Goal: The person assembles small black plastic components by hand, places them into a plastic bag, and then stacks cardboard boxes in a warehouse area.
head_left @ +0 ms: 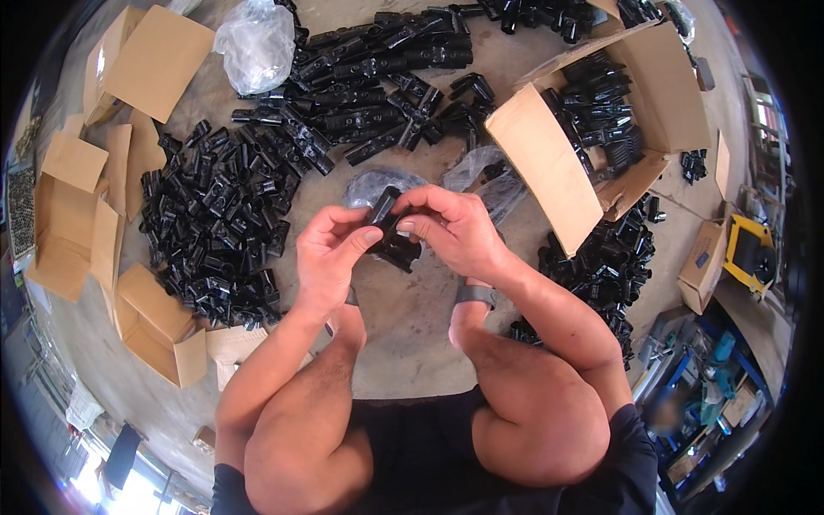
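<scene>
Between my raised knees, my left hand [326, 257] and my right hand [455, 227] hold a black metal pipe joint piece [384, 209] together. Thumb and fingers of the left hand pinch its near left side. My right thumb and fingertips press on its right side. A lower curved part [400, 254] shows under the fingers; whether it is separate from the upper part I cannot tell. Clear plastic wrap [382, 182] lies on the floor just beyond the hands.
A heap of small black pieces [215, 223] lies at left, longer joints [369, 77] beyond. At right, an open carton [678, 86] holds joints, with another heap [609, 266] below. Empty cartons [64, 227] stand far left; a bundled plastic bag [256, 47] lies at the back.
</scene>
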`<state>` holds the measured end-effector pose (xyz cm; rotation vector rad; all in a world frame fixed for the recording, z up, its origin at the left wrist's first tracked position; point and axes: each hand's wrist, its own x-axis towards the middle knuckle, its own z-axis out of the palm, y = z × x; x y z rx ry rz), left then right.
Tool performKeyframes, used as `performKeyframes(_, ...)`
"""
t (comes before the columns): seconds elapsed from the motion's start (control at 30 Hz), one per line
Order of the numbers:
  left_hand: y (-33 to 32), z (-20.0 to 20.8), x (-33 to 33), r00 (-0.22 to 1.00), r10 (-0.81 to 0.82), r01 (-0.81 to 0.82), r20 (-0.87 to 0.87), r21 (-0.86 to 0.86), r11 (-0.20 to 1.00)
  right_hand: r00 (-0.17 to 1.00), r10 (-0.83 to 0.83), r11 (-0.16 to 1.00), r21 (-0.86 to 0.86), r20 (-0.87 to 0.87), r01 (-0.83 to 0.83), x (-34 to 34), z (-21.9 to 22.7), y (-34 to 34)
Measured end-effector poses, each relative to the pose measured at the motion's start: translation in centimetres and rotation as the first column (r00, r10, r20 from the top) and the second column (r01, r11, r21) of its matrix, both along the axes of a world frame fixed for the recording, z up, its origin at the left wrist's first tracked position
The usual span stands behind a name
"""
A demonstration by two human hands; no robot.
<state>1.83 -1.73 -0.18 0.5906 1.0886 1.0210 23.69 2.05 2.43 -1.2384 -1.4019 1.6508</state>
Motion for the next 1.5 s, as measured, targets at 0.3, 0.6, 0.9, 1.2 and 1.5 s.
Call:
performKeyframes(0.3,0.3,-0.1,-0.2,0.994,-0.107,0.107,0.011,-0.05,0.993,0.992,-0.055,0.995,-0.077,0.11,0.064,-0.5,0.7,-0.1)
performKeyframes(0.6,0.5,0.1,0.1,0.983,-0.09,0.118,0.161,-0.172,0.978,0.993,-0.018,0.997,-0.07,0.117,0.027,0.0,0.2,0.1)
performKeyframes(0.9,0.6,0.6,-0.3,0.979,-0.159,0.179,0.126,-0.173,0.968,0.99,0.078,0.985,-0.162,0.121,-0.058,1.0,1.8,1.1)
performKeyframes(1.2,0.6,0.5,0.0,0.981,-0.121,0.14,0.154,-0.116,0.983,0.988,0.078,0.977,-0.208,0.132,-0.049,1.0,2.3,1.0)
performKeyframes(1.5,0.4,0.1,-0.1,0.977,-0.182,0.19,0.11,-0.074,0.979,0.988,0.061,0.981,-0.19,0.141,-0.033,0.8,2.1,0.8)
